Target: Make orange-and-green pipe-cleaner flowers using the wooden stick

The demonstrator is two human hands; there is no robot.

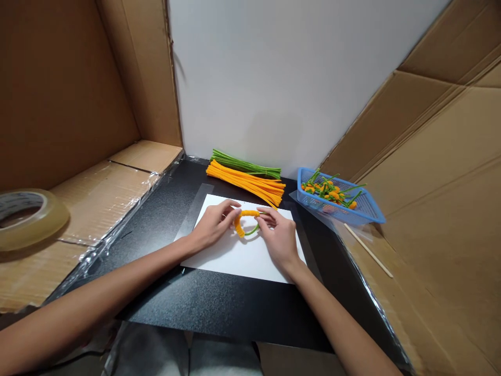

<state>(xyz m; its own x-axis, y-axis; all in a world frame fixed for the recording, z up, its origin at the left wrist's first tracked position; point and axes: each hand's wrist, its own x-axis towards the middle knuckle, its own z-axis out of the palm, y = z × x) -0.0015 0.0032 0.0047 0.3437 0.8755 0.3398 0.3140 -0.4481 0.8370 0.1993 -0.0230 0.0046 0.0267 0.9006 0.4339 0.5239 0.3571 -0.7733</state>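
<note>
A coiled orange pipe cleaner (239,225) bends in a curve above the white sheet, and a thin green pipe cleaner (252,230) runs from its lower end round to the right, so the two form a rough ring. My left hand (217,221) pinches the orange coil at its upper left between thumb and fingers. On the other side, my right hand (278,234) has its fingertips closed on the green pipe cleaner, close to the coil's right end. The fingers partly hide where green and orange meet.
Behind the white paper (235,261) lie bundles of orange pipe cleaners (246,181) and green pipe cleaners (245,164). A blue basket (368,206) at right holds several orange-and-green pieces. A wooden stick (368,250) lies beside the black board; a tape roll (55,216) sits far left. Cardboard walls flank both sides.
</note>
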